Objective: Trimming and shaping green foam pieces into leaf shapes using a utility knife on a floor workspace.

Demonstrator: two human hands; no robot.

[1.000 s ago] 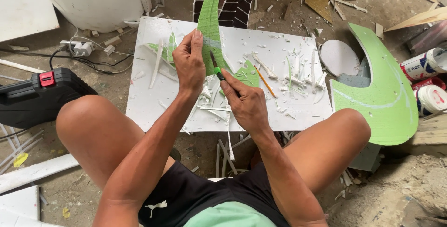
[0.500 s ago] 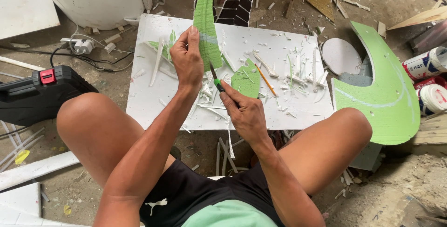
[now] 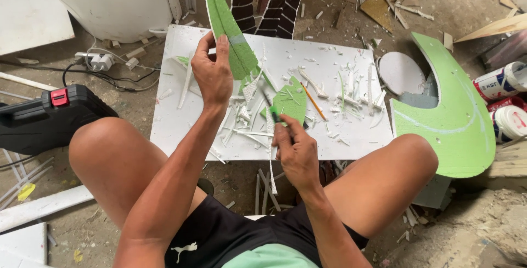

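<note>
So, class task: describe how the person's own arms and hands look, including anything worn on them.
Both arms are bare from shoulder to fingertips, with no sleeves reaching them. The left hand and right hand wear no gloves, rings, watch or wristband. No markings show on either forearm.

A white foam board (image 3: 181, 119) carries white offcuts (image 3: 351, 100), a pencil (image 3: 313, 101) and green scraps (image 3: 184, 59).

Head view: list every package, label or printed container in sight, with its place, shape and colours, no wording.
Upper can: far right edge, lying on its side, round, white with a blue and red label.
Lower can: just below it, round, white with a red band.
Black case: on the floor at left, boxy, with a red latch.
No signs or screens in view.
</note>
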